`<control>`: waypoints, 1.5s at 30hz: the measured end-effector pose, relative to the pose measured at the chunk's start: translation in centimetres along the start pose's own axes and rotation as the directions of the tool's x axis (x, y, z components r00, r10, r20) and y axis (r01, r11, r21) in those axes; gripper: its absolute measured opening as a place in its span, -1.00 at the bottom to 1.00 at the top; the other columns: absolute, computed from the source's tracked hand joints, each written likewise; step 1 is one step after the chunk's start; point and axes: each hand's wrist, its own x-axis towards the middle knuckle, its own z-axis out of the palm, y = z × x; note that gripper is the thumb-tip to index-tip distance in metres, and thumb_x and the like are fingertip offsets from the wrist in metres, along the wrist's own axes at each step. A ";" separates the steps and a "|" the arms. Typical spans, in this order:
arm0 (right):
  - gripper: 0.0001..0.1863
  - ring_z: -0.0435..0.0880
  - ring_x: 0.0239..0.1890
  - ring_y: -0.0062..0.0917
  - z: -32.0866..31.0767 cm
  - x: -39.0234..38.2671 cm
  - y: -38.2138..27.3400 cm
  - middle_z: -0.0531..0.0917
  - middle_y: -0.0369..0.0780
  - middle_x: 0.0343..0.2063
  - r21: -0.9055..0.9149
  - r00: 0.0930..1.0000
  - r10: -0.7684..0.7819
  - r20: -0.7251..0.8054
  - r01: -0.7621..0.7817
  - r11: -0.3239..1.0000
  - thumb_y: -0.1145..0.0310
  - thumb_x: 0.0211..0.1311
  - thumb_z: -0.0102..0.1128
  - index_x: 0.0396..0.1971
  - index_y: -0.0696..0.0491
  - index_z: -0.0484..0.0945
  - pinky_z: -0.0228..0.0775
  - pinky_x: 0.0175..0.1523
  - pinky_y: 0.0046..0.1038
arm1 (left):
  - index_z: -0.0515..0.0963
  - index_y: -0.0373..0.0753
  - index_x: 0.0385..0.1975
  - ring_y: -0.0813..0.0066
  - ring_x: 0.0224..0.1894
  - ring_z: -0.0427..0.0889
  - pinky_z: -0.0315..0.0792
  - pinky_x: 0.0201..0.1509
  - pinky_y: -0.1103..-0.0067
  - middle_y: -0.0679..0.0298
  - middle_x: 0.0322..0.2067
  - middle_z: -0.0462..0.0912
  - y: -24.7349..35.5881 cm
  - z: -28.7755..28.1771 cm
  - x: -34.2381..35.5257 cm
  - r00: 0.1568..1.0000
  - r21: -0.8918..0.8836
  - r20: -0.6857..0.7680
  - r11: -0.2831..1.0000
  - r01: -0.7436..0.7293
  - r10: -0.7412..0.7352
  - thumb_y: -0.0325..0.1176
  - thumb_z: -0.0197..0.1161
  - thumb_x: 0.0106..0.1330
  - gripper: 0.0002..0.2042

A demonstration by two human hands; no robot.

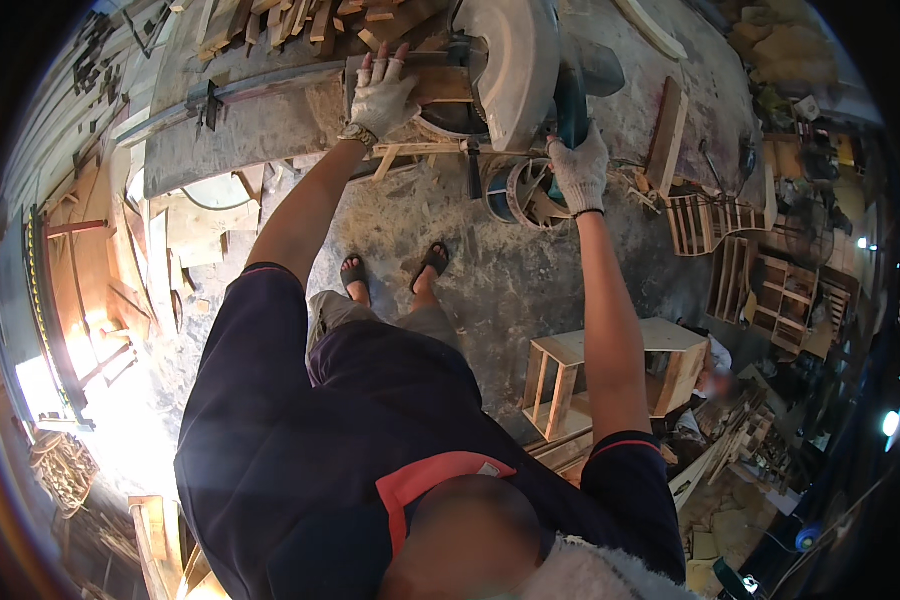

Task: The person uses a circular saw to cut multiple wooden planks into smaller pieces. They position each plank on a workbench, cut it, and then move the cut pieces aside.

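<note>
A mitre saw with a large grey blade guard [515, 75] and a teal body [571, 108] stands on the workbench at the top middle. My right hand [580, 172], in a pale knit glove, is closed round the saw's handle, mostly hidden by the fingers. Left of the guard, my left hand [382, 104] lies flat with fingers spread, its glove leaving the fingertips bare. It presses beside a short wooden board [442, 84] that runs toward the guard. The blade itself is hidden by the guard.
A metal bench top [240, 135] with a long rail and black clamp [204, 103] extends left. Cut wood pieces [320, 22] pile behind the saw. A round slotted wheel-like part [532, 195] sits below it. A wooden frame box [610, 350] stands on the floor at right.
</note>
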 end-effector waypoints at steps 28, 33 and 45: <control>-0.58 0.63 -0.52 -0.41 -0.8 -0.2 -1.2 0.63 -0.12 -0.47 -0.104 0.999 0.037 -0.033 -0.040 0.994 0.37 0.18 0.29 -0.01 0.23 0.48 0.51 -0.41 -0.32 | 0.65 0.03 0.11 -0.16 0.56 -0.02 -0.20 0.57 -0.08 0.02 0.51 0.12 0.1 -0.9 1.0 0.974 0.014 0.224 0.999 0.040 -0.042 0.25 0.23 0.33 -0.47; -0.50 0.67 -0.36 -0.20 -0.8 -0.3 -1.1 0.67 -0.05 -0.32 -0.082 0.996 0.086 -0.028 -0.088 0.993 0.26 0.08 0.35 -0.01 0.20 0.52 0.54 -0.25 -0.14 | 0.62 0.06 0.18 -0.19 0.57 -0.06 -0.14 0.54 -0.14 0.01 0.54 0.05 -0.1 -0.8 1.2 0.957 0.051 0.287 0.998 0.026 -0.039 0.28 0.22 0.32 -0.43; -0.52 0.66 -0.36 -0.21 -1.1 -0.3 -1.5 0.67 -0.04 -0.33 -0.070 0.998 0.064 -0.015 -0.065 0.995 0.25 0.07 0.36 -0.04 0.19 0.52 0.51 -0.25 -0.16 | 0.62 0.05 0.15 -0.23 0.52 0.03 -0.08 0.51 -0.15 -0.01 0.51 0.10 -0.3 0.0 1.0 0.972 0.034 0.233 0.999 0.022 -0.029 0.28 0.25 0.29 -0.43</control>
